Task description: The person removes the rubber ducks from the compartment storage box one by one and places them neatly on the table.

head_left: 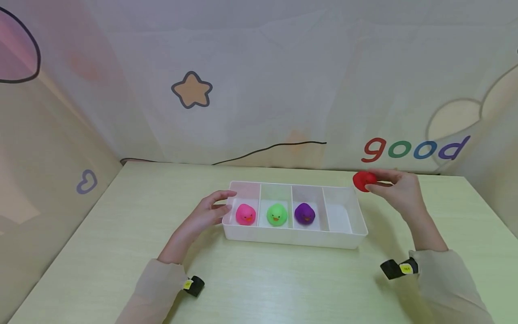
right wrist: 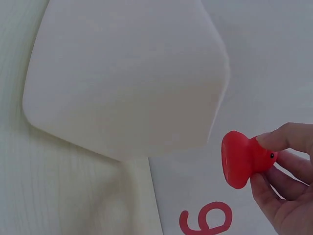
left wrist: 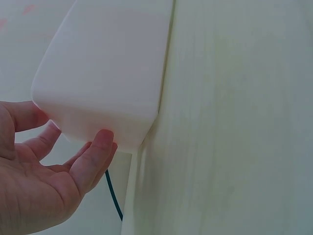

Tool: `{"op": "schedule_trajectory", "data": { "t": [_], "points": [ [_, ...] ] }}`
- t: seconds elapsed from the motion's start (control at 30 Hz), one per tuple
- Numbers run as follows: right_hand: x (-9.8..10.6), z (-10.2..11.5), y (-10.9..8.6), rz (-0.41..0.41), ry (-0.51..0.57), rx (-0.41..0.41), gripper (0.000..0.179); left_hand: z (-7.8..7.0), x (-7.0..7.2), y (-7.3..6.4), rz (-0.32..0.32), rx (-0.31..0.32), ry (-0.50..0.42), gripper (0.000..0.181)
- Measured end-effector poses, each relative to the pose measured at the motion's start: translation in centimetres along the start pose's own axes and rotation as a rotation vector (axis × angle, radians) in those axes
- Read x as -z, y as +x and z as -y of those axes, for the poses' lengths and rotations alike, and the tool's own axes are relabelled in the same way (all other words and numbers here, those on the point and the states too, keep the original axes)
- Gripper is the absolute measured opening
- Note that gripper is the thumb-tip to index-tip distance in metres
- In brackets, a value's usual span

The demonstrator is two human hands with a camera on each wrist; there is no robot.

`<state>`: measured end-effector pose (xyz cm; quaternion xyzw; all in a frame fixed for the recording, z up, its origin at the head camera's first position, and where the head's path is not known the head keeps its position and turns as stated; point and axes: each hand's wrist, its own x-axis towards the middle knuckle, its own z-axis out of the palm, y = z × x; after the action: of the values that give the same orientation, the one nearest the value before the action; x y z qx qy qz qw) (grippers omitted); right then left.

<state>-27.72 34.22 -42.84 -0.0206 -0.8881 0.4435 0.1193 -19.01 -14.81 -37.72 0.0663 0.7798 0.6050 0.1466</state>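
Note:
A white plastic box (head_left: 291, 236) with a row of compartments lies across the table. From left to right, a pink toy duck (head_left: 245, 214), a green toy duck (head_left: 277, 215) and a purple toy duck (head_left: 305, 213) sit in three of them; the rightmost compartment holds none. My left hand (head_left: 208, 210) holds the box's left end, its fingertips (left wrist: 102, 138) against the end wall. Beyond the box's right end, my right hand (head_left: 398, 191) pinches a red toy duck (right wrist: 244, 159) between thumb and fingers, raised above the table near the box's back right corner.
The pale wooden table (head_left: 283, 283) ends at a cloth backdrop (head_left: 259, 90) printed with a star and the word "good". Black bands with yellow labels sit at both sleeve cuffs. A dark cord (left wrist: 113, 196) shows in the left wrist view.

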Motion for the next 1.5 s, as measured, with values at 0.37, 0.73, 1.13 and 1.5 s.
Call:
{"op": "schedule_trajectory", "data": {
  "t": [0.37, 0.73, 1.13, 1.5],
  "points": [
    [-0.5, 0.4, 0.4, -0.029, -0.048, -0.037, 0.047, 0.0, -0.1, -0.1, -0.008, 0.010, -0.007, 0.040],
    [-1.4, 1.0, 1.1, 0.035, -0.011, -0.097, 0.044, 0.0, 0.0, -0.1, -0.007, 0.008, 0.000, 0.041],
    [-1.5, 2.4, 0.2, 0.105, -0.063, -0.175, 0.046, -0.1, 0.0, -0.1, -0.008, 0.003, 0.004, 0.041],
    [-0.9, 7.8, -2.3, 0.187, -0.040, -0.266, 0.047, -0.2, 0.0, -0.1, -0.020, 0.020, 0.007, 0.041]
  ]
}}
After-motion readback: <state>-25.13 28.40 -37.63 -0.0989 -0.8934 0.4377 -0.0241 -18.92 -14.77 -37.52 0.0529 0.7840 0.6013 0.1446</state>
